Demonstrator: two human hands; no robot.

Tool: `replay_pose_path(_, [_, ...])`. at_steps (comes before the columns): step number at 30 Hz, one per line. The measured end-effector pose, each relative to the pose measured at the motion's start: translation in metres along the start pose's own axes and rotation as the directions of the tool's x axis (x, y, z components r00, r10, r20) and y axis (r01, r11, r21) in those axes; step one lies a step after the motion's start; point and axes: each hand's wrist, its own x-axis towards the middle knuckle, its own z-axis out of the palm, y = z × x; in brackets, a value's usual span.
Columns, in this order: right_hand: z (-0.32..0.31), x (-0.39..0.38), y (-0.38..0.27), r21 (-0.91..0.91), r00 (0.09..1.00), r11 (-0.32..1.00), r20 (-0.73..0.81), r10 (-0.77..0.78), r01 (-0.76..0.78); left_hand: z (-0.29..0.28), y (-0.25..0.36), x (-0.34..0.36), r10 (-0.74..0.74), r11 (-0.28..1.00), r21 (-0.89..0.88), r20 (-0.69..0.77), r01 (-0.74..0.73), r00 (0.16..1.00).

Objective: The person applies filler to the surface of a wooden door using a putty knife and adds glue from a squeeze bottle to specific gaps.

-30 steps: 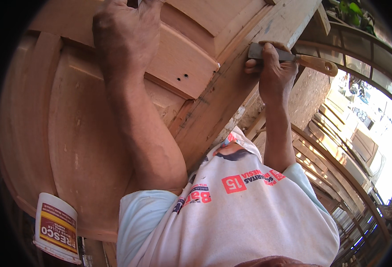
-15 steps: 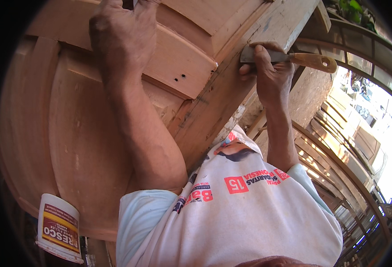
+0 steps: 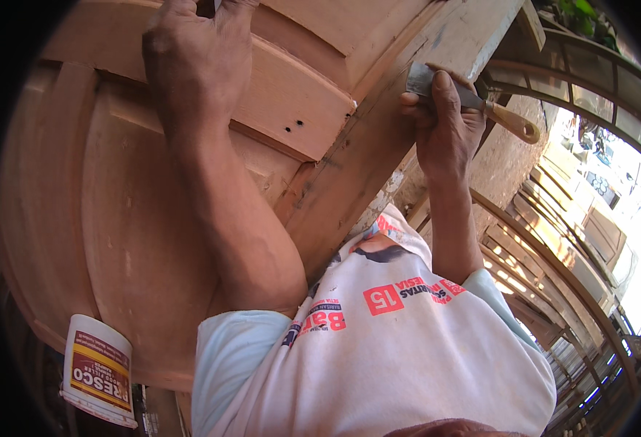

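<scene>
My right hand (image 3: 448,127) grips a putty knife (image 3: 511,122) with a metal blade and a pale wooden handle that has a hole at its end. The thumb presses on the blade, which tilts up to the left over the bare wooden beam (image 3: 378,156). At the upper edge my left hand (image 3: 198,69) is closed above the panelled wooden door (image 3: 291,98). A small dark and light piece shows between its fingers, too cut off to name. Several small dark holes mark the door's rail, right of my left wrist.
A white tub (image 3: 98,371) with a brown and yellow label stands at the lower left, beside the door's curved-looking edge. Stacked wooden boards and panels (image 3: 553,226) lie to the right, beyond my right forearm. A railing-like frame (image 3: 553,80) runs across the upper right.
The putty knife has tilted, its handle end dropping and its blade lifting, and my right hand has moved slightly right. My left hand has barely shifted.
</scene>
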Motion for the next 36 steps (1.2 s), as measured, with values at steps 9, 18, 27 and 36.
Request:
replay_pose_path(9, [-0.003,0.004,-0.011,-0.37,0.998,0.929,-0.032,-0.048,0.033,0.006,-0.004,0.0,0.035,0.999,-0.014,-0.024,-0.036,0.999])
replay_pose_path(18, [-0.013,0.028,-0.005,-0.16,0.976,0.974,-0.12,-0.18,0.16,0.006,-0.002,-0.001,0.025,1.0,0.015,-0.039,-0.025,0.999])
replay_pose_path(27, [-0.001,0.012,-0.015,-0.478,0.999,0.878,-0.009,-0.03,0.022,0.008,-0.004,-0.001,0.065,0.998,-0.011,-0.042,-0.066,0.997])
replay_pose_path(36, [-0.015,0.049,-0.012,-0.416,0.982,0.9,-0.071,-0.173,0.128,0.001,-0.012,0.0,-0.152,0.986,0.07,0.025,0.15,0.988])
